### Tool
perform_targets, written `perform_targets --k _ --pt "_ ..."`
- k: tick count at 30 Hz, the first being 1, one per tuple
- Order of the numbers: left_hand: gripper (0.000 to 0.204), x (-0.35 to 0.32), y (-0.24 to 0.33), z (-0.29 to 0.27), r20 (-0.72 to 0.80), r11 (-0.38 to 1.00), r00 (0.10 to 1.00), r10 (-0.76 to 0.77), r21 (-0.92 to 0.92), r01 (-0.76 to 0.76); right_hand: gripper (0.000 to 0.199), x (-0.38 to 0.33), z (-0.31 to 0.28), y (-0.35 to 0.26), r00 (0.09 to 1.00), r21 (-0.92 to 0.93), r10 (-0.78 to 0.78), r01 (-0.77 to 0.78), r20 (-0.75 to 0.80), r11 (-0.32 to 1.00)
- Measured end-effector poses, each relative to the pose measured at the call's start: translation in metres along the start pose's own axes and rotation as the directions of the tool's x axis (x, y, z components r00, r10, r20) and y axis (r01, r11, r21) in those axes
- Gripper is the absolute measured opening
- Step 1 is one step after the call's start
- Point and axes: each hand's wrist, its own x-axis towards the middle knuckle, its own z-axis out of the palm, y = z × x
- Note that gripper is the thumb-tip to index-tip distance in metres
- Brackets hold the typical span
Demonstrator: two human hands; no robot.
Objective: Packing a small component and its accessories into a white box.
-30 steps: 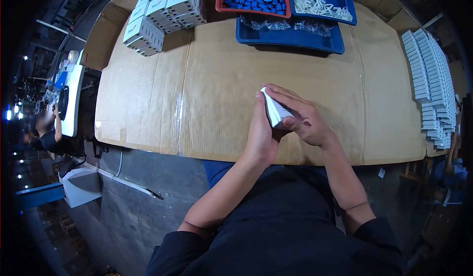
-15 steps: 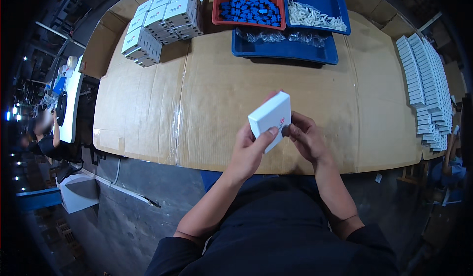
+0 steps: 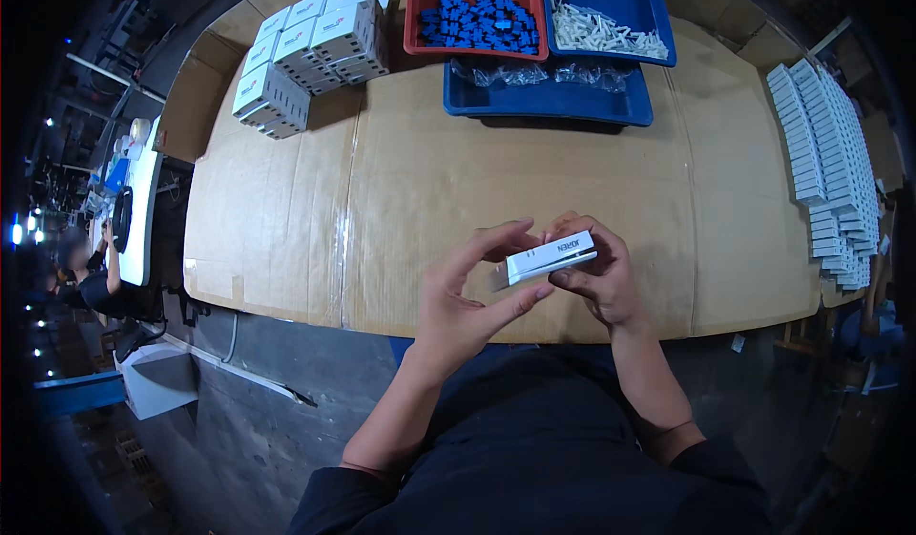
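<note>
A small flat white cardboard box (image 3: pixel 544 260) is held above the near part of the table, its narrow printed side facing up. A thin gap shows along its edge at the right end. My right hand (image 3: pixel 606 272) grips that right end, thumb below and fingers behind. My left hand (image 3: pixel 468 287) is around the left end with thumb and fingers spread apart. Its thumb lies just under the box and its fingertips just above; whether they touch it I cannot tell.
White boxes stand stacked at the far left (image 3: pixel 315 43) and in tall rows at the right (image 3: pixel 825 172). At the back are a red tray (image 3: pixel 412 34) of blue plastic parts, a blue tray (image 3: pixel 658 10) of white pieces, and a lower blue tray (image 3: pixel 553 113) with clear bags.
The box has turned from its broad face to its narrow side. My left hand has loosened from it and spread its fingers, while my right hand has taken hold of the right end.
</note>
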Motion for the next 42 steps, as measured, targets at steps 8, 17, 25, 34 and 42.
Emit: perform_targets --k 8,17,25,34,42 --pt "0.045 0.010 0.006 -0.001 0.081 0.999 0.996 0.048 0.007 -0.048 0.043 0.020 0.001 -0.023 0.993 -0.067 -0.083 0.089 0.083 0.994" --pt "0.043 -0.011 0.009 0.005 -0.143 0.967 0.990 0.011 -0.252 -0.047 0.061 0.027 0.020 -0.023 0.994 -0.020 -0.105 0.105 0.025 0.994" --pt "0.061 -0.012 -0.008 -0.003 -0.133 0.895 0.990 -0.043 -0.445 -0.021 0.043 0.009 0.017 -0.006 0.996 0.308 -0.036 0.059 -0.082 0.949" --pt "0.044 0.005 0.005 -0.004 0.112 0.987 0.992 0.055 -0.154 -0.038 0.043 0.004 0.018 -0.013 0.995 0.069 -0.082 0.078 0.055 0.995" --pt "0.047 -0.001 0.008 -0.018 0.055 0.978 0.988 0.147 -0.157 -0.137 0.045 0.018 0.029 -0.015 0.991 -0.010 -0.029 0.031 0.131 0.999"
